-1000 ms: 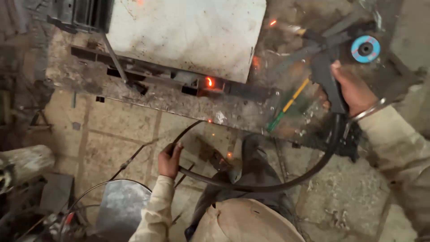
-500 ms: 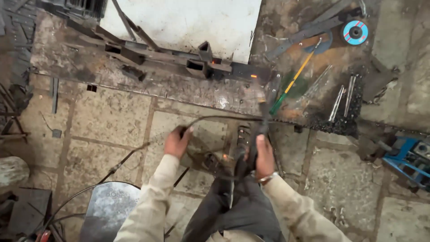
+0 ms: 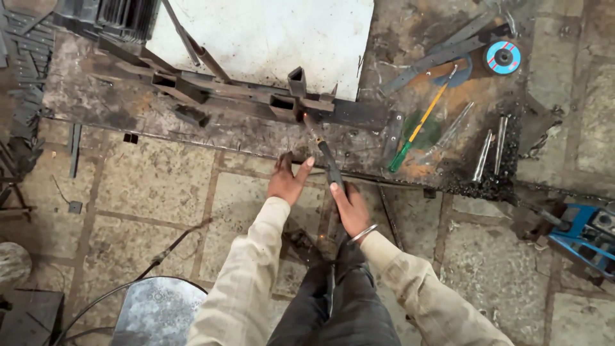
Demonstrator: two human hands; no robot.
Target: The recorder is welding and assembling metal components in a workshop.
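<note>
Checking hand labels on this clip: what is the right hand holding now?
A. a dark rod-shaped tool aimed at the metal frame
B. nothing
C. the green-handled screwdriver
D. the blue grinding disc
A: the right hand grips a dark tool whose tip meets the metal frame.

Round label on grinding disc [image 3: 503, 57], top right on workbench: blue ring, red-pink segments, dark centre. No packages, signs or screens seen.
</note>
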